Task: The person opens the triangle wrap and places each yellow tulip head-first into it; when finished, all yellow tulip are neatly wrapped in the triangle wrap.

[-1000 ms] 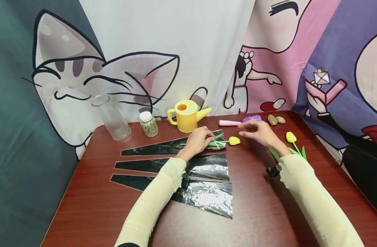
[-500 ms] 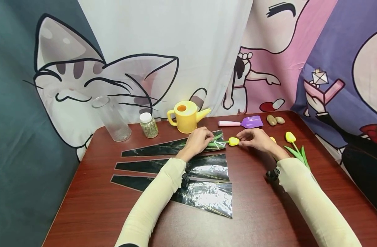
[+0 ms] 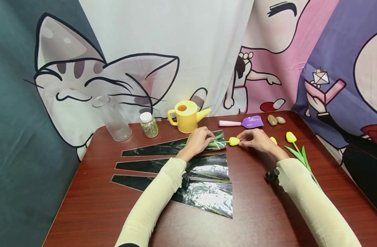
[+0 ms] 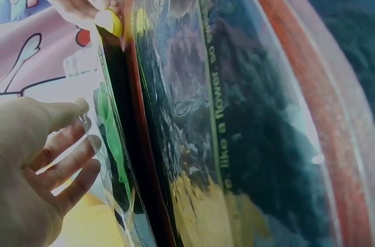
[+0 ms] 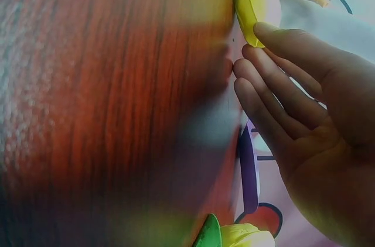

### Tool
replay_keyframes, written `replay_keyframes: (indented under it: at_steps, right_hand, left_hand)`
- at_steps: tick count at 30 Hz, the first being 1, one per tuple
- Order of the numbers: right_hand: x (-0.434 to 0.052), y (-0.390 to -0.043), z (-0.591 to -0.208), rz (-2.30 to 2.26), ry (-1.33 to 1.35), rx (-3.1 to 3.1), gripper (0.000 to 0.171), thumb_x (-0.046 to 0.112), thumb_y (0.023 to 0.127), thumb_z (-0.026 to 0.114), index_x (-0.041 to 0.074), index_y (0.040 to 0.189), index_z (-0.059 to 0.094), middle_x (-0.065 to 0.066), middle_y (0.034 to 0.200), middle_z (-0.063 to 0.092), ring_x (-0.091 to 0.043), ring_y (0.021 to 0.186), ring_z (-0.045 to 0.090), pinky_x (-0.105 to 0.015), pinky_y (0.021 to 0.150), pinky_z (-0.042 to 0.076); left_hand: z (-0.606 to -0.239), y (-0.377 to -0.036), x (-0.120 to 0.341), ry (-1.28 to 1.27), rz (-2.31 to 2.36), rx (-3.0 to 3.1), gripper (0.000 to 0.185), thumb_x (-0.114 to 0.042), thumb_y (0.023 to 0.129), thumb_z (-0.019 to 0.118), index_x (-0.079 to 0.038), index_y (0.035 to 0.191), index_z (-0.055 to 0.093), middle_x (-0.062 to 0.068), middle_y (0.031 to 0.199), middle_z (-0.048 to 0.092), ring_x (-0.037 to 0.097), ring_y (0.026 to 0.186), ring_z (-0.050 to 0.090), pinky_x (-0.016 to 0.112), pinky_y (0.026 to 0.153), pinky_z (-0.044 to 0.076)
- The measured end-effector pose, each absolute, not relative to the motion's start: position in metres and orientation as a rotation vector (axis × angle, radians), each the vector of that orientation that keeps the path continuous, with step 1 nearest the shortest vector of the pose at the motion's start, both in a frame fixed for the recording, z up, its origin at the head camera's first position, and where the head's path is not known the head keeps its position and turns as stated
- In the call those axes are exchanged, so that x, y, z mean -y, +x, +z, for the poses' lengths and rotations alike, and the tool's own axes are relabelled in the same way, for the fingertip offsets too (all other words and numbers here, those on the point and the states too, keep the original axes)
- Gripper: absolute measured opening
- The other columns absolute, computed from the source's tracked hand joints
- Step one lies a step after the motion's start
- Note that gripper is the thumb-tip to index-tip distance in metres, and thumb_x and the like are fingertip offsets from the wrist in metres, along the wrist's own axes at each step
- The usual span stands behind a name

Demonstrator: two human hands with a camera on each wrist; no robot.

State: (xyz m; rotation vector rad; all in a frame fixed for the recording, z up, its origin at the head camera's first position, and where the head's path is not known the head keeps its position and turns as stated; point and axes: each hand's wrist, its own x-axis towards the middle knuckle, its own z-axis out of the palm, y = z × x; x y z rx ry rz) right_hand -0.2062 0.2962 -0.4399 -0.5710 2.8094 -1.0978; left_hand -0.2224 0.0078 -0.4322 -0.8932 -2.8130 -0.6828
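My left hand (image 3: 200, 141) pinches the clear film edge of the far flower sleeve (image 3: 154, 146), a long black plastic wrap, at its wide end. In the left wrist view, the left thumb and forefinger meet at that edge. A yellow tulip (image 3: 233, 141) lies with its leaves and stem in this sleeve, its bloom poking out to the right. My right hand (image 3: 254, 140) pinches the bloom's tip; in the right wrist view, the thumb presses on the yellow petals (image 5: 253, 13). Two more sleeves, a middle one (image 3: 207, 166) and a near one (image 3: 204, 197), lie parallel below.
Along the back stand a clear vase (image 3: 117, 123), a white-lidded jar (image 3: 149, 127) and a yellow watering can (image 3: 186, 118). A purple shovel (image 3: 251, 121) and two stones (image 3: 272, 120) lie farther right. Another tulip (image 3: 290, 137) lies beside the right forearm, with one partly hidden bloom (image 3: 273, 140) nearer the hand.
My right hand has come down and left onto the tulip's bloom, uncovering the purple shovel. The left hand has stayed at the sleeve's end.
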Motion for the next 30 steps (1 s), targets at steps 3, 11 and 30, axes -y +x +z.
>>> replay_keyframes:
  at_steps: [3,11,30]
  right_hand:
    - [-0.295,-0.207,-0.44,-1.105,-0.574,-2.807,0.021,0.012,0.083,0.08,0.008,0.102,0.074,-0.002,0.091,0.072,-0.017,0.083,0.066,-0.027,0.074,0.05]
    - [-0.284,-0.211,-0.437,-1.227,-0.625,-2.763,0.022,0.014,0.083,0.08,0.009,0.103,0.074,0.0,0.09,0.072,-0.017,0.084,0.067,-0.024,0.073,0.05]
    - [-0.239,-0.211,-0.43,-1.429,-0.631,-2.554,0.023,0.003,0.083,0.077,-0.006,0.104,0.072,-0.019,0.093,0.071,-0.032,0.087,0.067,-0.023,0.07,0.05]
  left_hand:
    - [-0.432,-0.222,-0.007,-0.89,-0.682,2.814,0.01,-0.024,0.092,0.071,-0.018,0.096,0.078,-0.006,0.088,0.06,0.012,0.085,0.059,0.029,0.08,0.048]
    - [-0.433,-0.224,-0.005,-0.903,-0.696,2.793,0.011,-0.024,0.092,0.07,-0.018,0.097,0.078,-0.005,0.09,0.061,0.013,0.086,0.06,0.03,0.081,0.048]
    - [-0.43,-0.226,-0.004,-0.933,-0.692,2.756,0.011,-0.023,0.092,0.071,-0.016,0.098,0.078,-0.005,0.089,0.061,0.011,0.082,0.058,0.028,0.077,0.046]
